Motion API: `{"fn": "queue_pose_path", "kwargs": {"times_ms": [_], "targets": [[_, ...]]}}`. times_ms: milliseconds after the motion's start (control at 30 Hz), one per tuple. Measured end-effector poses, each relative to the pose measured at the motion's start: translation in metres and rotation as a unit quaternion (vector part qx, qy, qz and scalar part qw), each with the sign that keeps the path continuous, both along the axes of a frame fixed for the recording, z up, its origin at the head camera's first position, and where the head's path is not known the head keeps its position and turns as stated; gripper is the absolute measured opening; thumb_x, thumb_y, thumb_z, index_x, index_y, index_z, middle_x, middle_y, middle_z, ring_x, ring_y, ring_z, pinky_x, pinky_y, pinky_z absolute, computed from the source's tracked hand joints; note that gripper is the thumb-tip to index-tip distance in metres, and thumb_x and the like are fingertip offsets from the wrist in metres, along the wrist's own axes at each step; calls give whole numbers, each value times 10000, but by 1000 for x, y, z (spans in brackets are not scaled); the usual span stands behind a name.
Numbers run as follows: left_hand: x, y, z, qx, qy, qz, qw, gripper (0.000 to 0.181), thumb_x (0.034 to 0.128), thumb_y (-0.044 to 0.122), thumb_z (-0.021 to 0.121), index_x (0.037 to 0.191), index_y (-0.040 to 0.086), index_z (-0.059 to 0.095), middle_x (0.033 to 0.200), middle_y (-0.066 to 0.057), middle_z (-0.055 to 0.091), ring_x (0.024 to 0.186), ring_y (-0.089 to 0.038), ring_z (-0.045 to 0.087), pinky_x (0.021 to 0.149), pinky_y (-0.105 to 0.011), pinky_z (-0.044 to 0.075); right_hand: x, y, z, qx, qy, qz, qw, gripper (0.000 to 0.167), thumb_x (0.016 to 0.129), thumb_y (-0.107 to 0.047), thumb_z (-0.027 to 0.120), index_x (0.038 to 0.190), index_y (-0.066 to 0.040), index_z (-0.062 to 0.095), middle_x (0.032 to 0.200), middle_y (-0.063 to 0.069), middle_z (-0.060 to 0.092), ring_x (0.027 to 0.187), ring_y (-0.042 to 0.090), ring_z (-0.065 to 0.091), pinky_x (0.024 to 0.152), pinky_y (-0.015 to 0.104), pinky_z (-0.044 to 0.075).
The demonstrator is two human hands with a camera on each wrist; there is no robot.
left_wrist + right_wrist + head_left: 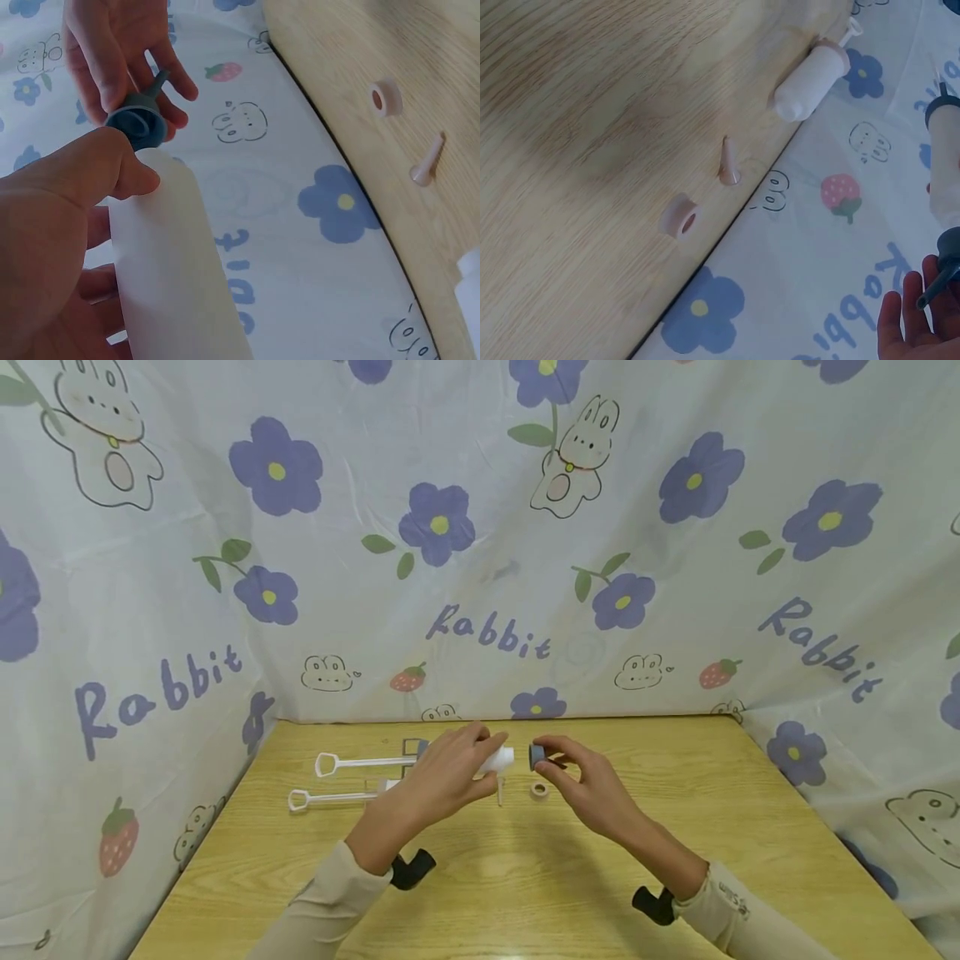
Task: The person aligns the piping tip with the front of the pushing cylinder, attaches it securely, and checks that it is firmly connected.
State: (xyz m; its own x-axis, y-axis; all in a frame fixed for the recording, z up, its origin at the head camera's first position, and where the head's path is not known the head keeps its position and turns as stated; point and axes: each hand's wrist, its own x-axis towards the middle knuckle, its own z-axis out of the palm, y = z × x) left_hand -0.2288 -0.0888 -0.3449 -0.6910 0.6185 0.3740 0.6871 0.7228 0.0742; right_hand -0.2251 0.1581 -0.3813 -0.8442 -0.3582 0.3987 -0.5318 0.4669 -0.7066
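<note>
My left hand [453,768] grips a large white syringe barrel [176,255], thumb near its mouth. A grey collar [941,110] sits at the barrel's far end, and a white plunger handle [326,765] sticks out to the left. In my right hand [596,781], the fingers and thumb pinch a blue-grey nozzle cap [140,124]. Its open side faces the barrel's mouth with a small gap between, and its spout points away. Below the hands on the table lie a pale pink ring cap [679,216] and a pink nozzle [729,161].
A second white syringe [810,84] with a pinkish collar lies on the wooden table [495,877], its plunger handle [298,800] to the left. A patterned curtain [480,568] hangs along the back and both sides. A black wrist mount [412,868] sits on each forearm.
</note>
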Motion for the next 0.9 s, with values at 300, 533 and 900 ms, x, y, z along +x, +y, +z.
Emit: {"fn": "queue_pose_path", "kwargs": {"times_ms": [300, 533, 900], "targets": [[2, 12, 7, -185, -71, -85, 9998, 501, 990, 214, 672, 1465, 82, 582, 1131, -92, 623, 802, -151, 515, 725, -316, 466, -1, -4, -1, 21, 24, 50, 10000, 370, 1054, -308, 601, 1390, -156, 626, 1262, 9, 712, 1145, 204, 672, 947, 426, 560], [2, 15, 4, -220, -30, -97, 9997, 496, 987, 229, 675, 1455, 85, 593, 1136, -92, 628, 815, -158, 519, 781, -358, 492, -1, -7, -1, 10, 43, 82, 10000, 374, 1050, -306, 607, 1395, -162, 623, 1280, 14, 708, 1192, 227, 663, 974, 484, 556], [3, 13, 4, -173, 5, -80, 9998, 501, 988, 237, 682, 1454, 77, 593, 1144, -88, 630, 836, -158, 522, 804, -366, 493, -1, -10, -1, 1, 69, 54, 10000, 392, 1049, -297, 610, 1397, -117, 622, 1296, 46, 705, 1212, 252, 665, 983, 489, 558]]}}
